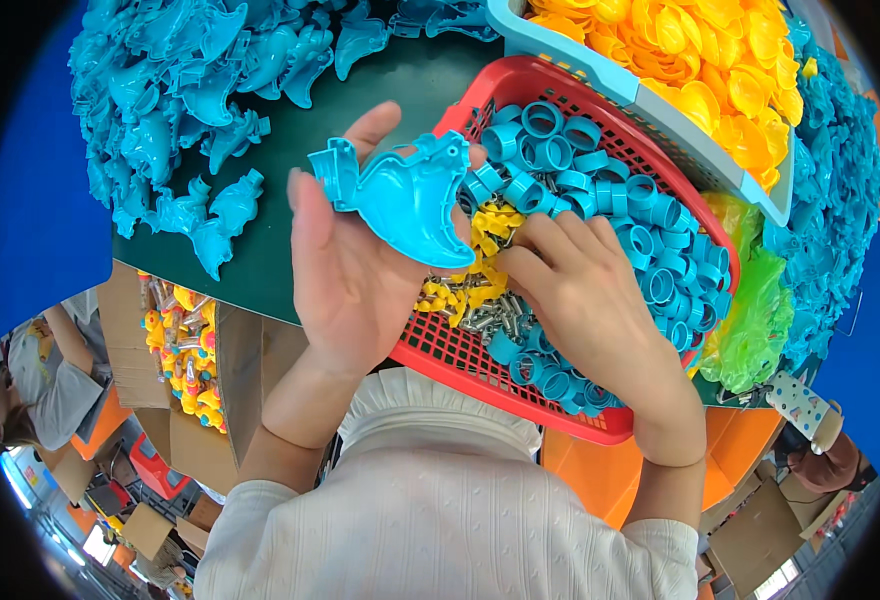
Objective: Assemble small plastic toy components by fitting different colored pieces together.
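A blue, bird-shaped plastic shell half (pixel 405 205) lies hollow side up across my left hand (pixel 345 290), its fingers behind it and the thumb raised at the side. My right hand (pixel 595 310) is down in a red basket (pixel 430 355), fingers curled and bunched among small yellow plastic pieces (pixel 495 235) and small metal parts (pixel 495 315). Its fingertips are hidden, so what they pinch, if anything, does not show. Many short blue rings (pixel 650 240) fill the basket's far and right parts, with more by its near edge.
Similar blue shells (pixel 180 80) are heaped on the dark green table (pixel 380 90) at far left. A grey-blue crate (pixel 650 105) of yellow-orange cups (pixel 700 60) stands behind the basket. Green plastic bags (pixel 750 310) and another blue heap (pixel 820 220) lie right. A cardboard box (pixel 245 370) holds finished-looking yellow toys.
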A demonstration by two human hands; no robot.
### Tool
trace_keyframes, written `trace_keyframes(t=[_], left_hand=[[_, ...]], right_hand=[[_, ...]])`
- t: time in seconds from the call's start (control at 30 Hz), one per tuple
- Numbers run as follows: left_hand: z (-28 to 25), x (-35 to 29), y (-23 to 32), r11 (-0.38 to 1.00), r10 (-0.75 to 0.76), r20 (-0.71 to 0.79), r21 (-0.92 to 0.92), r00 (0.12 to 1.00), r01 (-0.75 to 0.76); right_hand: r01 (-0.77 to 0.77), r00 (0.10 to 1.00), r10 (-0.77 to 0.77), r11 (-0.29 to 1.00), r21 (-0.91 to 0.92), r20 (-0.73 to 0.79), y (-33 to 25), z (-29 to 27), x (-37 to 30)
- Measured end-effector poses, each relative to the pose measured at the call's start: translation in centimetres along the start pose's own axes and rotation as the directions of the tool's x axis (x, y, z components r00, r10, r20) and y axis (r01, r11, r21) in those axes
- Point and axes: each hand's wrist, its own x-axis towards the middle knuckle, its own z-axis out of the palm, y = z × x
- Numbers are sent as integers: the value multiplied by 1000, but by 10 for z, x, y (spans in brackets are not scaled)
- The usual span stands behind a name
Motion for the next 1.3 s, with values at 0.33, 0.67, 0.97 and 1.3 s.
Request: trace_keyframes(t=[0.33,0.67,0.97,1.3], left_hand=[[-5,-2,-4,980,90,65,174,994,-101],[-8,-3,-5,963,65,166,250,984,-105],[-8,-10,0,925,-56,165,381,985,-11],[2,-12,-7,925,40,205,363,978,-114]], right_hand=[[-69,983,73,997,26,-171,2,-6,3],[-40,989,53,994,-100,139,-17,-8,-9],[-5,988,24,993,-121,152,-14,-6,-13],[-15,996,31,984,-176,87,-20,-5,-13]])
